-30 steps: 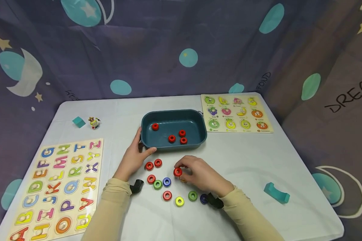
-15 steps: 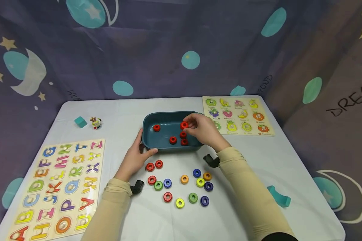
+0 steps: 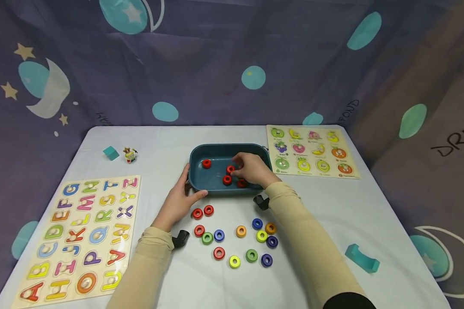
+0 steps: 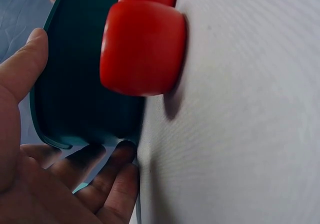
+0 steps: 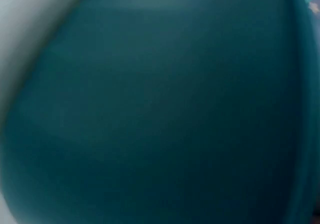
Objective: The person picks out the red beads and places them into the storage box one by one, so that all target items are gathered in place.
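Observation:
My left hand (image 3: pixel 175 205) holds the left end of a dark teal tray (image 3: pixel 268 159); in the left wrist view the thumb (image 4: pixel 31 61) lies along one side of the tray and the fingers at its end. Inside the tray, my right hand (image 3: pixel 253 169) has thumb and finger spread beside a red ring (image 3: pixel 230 170), which lies at the fingertips. Other red rings, including one at the left (image 3: pixel 206 163), lie on the tray floor, partly hidden by this hand. The right wrist view shows only the blurred tray wall (image 5: pixel 150 108).
In front of the tray lie loose rings: red (image 3: pixel 218 253), yellow (image 3: pixel 234 262), green (image 3: pixel 251 255), blue (image 3: pixel 257 224) and orange (image 3: pixel 241 231). A letter board (image 3: pixel 81 240) is at left, a fruit board (image 3: pixel 313 152) back right. Teal blocks (image 3: pixel 362 258) and a small figurine (image 3: pixel 129 155) stand apart.
My right hand picked up a red ring from the table, carried it over the tray and lowered it inside, where its fingers have loosened. My left hand stayed on the tray.

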### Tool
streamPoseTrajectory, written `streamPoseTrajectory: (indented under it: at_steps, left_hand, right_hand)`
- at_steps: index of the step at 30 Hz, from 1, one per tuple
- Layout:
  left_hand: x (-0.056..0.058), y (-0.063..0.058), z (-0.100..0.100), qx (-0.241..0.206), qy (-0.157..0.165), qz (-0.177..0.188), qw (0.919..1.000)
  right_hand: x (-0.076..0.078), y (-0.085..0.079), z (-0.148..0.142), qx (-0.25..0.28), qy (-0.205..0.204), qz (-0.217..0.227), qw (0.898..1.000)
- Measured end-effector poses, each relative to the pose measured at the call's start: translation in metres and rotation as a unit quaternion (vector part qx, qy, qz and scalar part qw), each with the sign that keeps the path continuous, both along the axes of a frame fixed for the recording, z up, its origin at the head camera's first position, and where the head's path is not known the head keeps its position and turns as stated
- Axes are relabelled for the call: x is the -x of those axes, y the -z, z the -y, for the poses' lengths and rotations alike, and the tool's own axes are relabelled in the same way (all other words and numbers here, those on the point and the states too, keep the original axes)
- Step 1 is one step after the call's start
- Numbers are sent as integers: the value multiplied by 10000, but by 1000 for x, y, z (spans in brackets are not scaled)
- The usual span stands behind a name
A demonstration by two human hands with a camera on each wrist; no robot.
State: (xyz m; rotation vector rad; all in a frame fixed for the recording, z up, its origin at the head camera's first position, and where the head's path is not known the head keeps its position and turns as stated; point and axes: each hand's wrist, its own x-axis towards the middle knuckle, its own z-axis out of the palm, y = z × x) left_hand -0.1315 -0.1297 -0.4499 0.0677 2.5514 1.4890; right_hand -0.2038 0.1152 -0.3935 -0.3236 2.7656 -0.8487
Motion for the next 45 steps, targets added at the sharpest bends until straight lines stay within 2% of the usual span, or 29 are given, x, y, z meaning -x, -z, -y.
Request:
streamPoseTrajectory:
  at_steps: [3, 12, 15, 18, 22, 25, 29, 32, 34, 37, 40, 45]
  left_hand:
    - [0, 1, -1, 26, 29, -1, 10000]
    - [-1, -1, -3, 98, 30, 63, 9999]
    - [0, -1, -3, 136, 44, 76, 9999]
    - [1, 0, -2, 192, 53, 74, 9998]
    - [2, 1, -1, 193, 41, 89, 9998]
    - [2, 0, 1, 191, 52, 69, 9998]
    - [2, -2, 1, 138, 93, 77, 9998]
    - [2, -2, 2, 113, 68, 127, 9998]
    - [2, -2, 3, 122, 69, 120, 9998]
    - [2, -2, 4, 72, 51, 111, 9999]
    - [2, -2, 4, 36, 66, 143, 9999]
    - [1, -1, 3, 72, 68, 199, 9998]
  right_hand:
    - [-2, 3, -3, -227, -78, -28, 9997]
    - [-17, 2, -6, 134, -61, -244, 9996]
    - [-28, -1, -3, 278, -115, -346, 9989]
    - [-45, -9, 4, 460, -274, -555, 9970]
    - [-74, -20, 17, 707, -774, -705, 9920]
    - [-98, -25, 25, 689, -1429, -481, 9862]
    - [-129, -19, 30, 344, -2303, 32, 9725]
    - [-148, -7, 31, -4, -2667, 259, 9634]
    - [-159, 2, 32, -254, -2679, 222, 9629]
    - [-169, 13, 34, -576, -2451, -65, 9678]
    - [-175, 19, 33, -761, -2223, -238, 9717]
    - [-179, 21, 31, -772, -2174, -211, 9728]
